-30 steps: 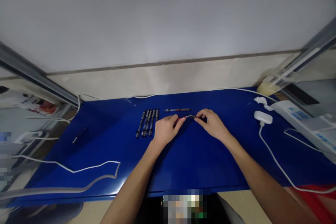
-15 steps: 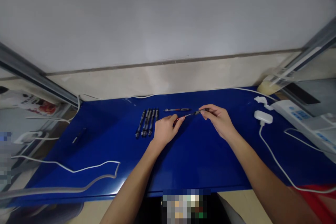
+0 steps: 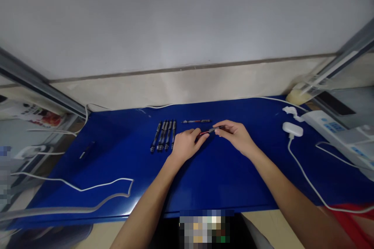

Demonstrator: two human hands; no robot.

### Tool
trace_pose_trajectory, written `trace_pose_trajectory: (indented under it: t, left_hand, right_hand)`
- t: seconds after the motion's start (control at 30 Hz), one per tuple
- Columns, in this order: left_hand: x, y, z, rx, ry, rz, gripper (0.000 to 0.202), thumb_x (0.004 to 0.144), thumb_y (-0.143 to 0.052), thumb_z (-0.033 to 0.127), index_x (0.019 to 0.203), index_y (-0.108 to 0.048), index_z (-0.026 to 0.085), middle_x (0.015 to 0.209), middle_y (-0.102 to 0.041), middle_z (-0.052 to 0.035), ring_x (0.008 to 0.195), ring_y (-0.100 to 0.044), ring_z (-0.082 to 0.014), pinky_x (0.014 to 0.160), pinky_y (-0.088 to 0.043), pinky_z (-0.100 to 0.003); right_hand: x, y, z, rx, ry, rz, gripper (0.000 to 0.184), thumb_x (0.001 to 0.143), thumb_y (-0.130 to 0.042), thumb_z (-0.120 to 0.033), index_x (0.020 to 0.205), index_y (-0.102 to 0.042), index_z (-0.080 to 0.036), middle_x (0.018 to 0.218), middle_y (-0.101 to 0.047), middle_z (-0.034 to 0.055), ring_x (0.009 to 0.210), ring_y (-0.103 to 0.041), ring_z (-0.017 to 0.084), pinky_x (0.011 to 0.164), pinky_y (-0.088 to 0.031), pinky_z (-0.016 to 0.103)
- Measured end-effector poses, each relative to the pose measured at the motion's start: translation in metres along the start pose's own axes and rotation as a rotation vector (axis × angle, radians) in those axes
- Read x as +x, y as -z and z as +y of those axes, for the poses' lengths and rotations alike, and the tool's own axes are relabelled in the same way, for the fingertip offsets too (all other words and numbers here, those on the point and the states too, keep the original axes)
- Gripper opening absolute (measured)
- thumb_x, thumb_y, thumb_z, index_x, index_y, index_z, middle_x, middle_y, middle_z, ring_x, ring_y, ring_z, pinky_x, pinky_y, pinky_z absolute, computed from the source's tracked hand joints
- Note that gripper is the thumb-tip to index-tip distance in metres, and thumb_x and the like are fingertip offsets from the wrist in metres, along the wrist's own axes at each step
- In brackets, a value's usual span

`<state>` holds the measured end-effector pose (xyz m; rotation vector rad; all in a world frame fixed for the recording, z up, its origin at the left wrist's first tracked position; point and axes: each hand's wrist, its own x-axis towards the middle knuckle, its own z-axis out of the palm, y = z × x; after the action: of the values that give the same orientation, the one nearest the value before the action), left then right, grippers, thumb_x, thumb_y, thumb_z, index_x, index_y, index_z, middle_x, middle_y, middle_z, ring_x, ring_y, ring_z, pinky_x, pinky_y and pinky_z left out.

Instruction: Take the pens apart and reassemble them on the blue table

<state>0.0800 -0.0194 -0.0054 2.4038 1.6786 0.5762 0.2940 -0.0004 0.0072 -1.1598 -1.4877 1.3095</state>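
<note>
L hand [image 3: 184,144] and R hand [image 3: 235,136] were close together over a blue table [image 3: 222,186], fingers curled, not spread. Btwn them was a slim red-and-black pen [image 3: 209,130], held roughly crosswise to the person, red end toward L hand, darker end toward R hand. L fingers pinched the red end; R thumb + index pinched the darker end. Hands were just apart, linked only by the pen.

Just beside L hand, a row of dark pens [image 3: 163,136] lay side by side, w/ thicker ends toward the person. Beyond the hands, a lone pen [image 3: 196,121] lay flat, apart from the row. Far to the left sat a small dark stick-like item [image 3: 87,149], too small to name. To the right: a white oval case [image 3: 292,129] w/ a white cable [image 3: 298,169] trailing toward the front edge, + a white device w/ blue labels [image 3: 336,136].
</note>
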Motion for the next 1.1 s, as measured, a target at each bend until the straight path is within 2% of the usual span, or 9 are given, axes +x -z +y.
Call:
trace_pose_trajectory:
  t: [0.1,0.23,0.3,0.43,0.6,0.73,0.8,0.93,1.1]
  left_hand:
    - [-0.001,0.000,0.002,-0.014,-0.052,-0.069,0.047,0.098,-0.038,0.063,0.104,-0.062,0.024,0.087,-0.071,-0.0031,0.076,-0.068,-0.0190,0.059,-0.035,-0.026]
    - [-0.001,0.004,0.003,-0.051,-0.097,-0.132,0.042,0.102,-0.033,0.057,0.124,-0.056,0.029,0.100,-0.072,-0.0022,0.085,-0.070,-0.0185,0.066,-0.043,-0.024]
    - [0.000,0.006,0.004,-0.031,-0.115,-0.155,0.041,0.104,-0.028,0.054,0.123,-0.056,0.030,0.101,-0.071,-0.0018,0.086,-0.070,-0.0181,0.066,-0.043,-0.024]
    - [0.000,0.006,0.006,0.033,-0.122,-0.195,0.049,0.106,-0.017,0.050,0.106,-0.060,0.025,0.090,-0.071,-0.0019,0.078,-0.070,-0.0184,0.059,-0.038,-0.024]
    - [0.000,0.001,0.007,0.031,-0.049,-0.177,0.047,0.106,-0.018,0.047,0.103,-0.058,0.023,0.085,-0.072,-0.0019,0.074,-0.070,-0.0200,0.056,-0.036,-0.025]
    - [0.000,0.003,0.007,-0.019,-0.106,-0.165,0.041,0.104,-0.028,0.055,0.120,-0.054,0.027,0.090,-0.073,0.0000,0.079,-0.071,-0.0197,0.058,-0.037,-0.024]
    - [0.000,0.004,0.007,-0.004,-0.129,-0.173,0.042,0.103,-0.027,0.056,0.115,-0.056,0.028,0.089,-0.072,0.0005,0.078,-0.071,-0.0195,0.057,-0.036,-0.023]
    - [0.000,0.005,0.007,0.019,-0.091,-0.178,0.048,0.106,-0.019,0.050,0.103,-0.060,0.026,0.083,-0.071,-0.0002,0.073,-0.070,-0.0191,0.056,-0.034,-0.024]
    - [0.000,0.006,0.008,-0.023,-0.163,-0.189,0.044,0.102,-0.029,0.060,0.120,-0.057,0.031,0.094,-0.074,0.0002,0.081,-0.071,-0.0200,0.059,-0.038,-0.024]
  right_hand:
    - [-0.001,-0.006,0.002,-0.072,0.015,-0.091,0.024,0.085,-0.072,-0.038,0.101,-0.074,-0.021,0.082,-0.071,0.0028,0.073,-0.064,0.016,0.072,-0.049,0.031]
    - [-0.002,-0.004,0.000,-0.216,0.038,-0.091,0.024,0.088,-0.068,-0.042,0.098,-0.073,-0.021,0.077,-0.069,0.0018,0.068,-0.062,0.015,0.067,-0.047,0.029]
    - [-0.003,-0.002,-0.003,-0.302,0.042,-0.082,0.027,0.089,-0.065,-0.046,0.088,-0.073,-0.020,0.068,-0.065,0.0001,0.060,-0.056,0.014,0.059,-0.042,0.028]
    - [-0.006,-0.003,-0.008,-0.472,0.082,-0.065,0.048,0.096,-0.052,-0.050,0.061,-0.063,-0.019,0.049,-0.049,-0.0022,0.046,-0.044,0.011,0.050,-0.031,0.028]
    - [-0.005,-0.008,-0.002,-0.483,0.193,-0.023,0.024,0.096,-0.056,-0.043,0.089,-0.064,-0.021,0.071,-0.063,-0.0006,0.059,-0.054,0.014,0.057,-0.039,0.027]
    - [-0.004,-0.010,0.002,-0.590,0.223,0.000,0.047,0.100,-0.046,-0.044,0.061,-0.047,-0.020,0.055,-0.049,-0.0017,0.051,-0.044,0.012,0.053,-0.031,0.028]
    - [-0.005,-0.010,0.001,-0.572,0.218,-0.022,0.046,0.100,-0.048,-0.045,0.061,-0.049,-0.020,0.055,-0.051,-0.0018,0.051,-0.047,0.012,0.054,-0.033,0.029]
    - [-0.005,-0.009,-0.002,-0.493,0.275,-0.062,0.021,0.096,-0.057,-0.039,0.088,-0.060,-0.020,0.078,-0.065,0.0007,0.067,-0.057,0.014,0.061,-0.040,0.027]
    - [-0.004,-0.008,0.002,-0.619,0.262,-0.061,0.046,0.102,-0.045,-0.040,0.060,-0.047,-0.020,0.056,-0.054,-0.0007,0.053,-0.050,0.013,0.058,-0.036,0.029]
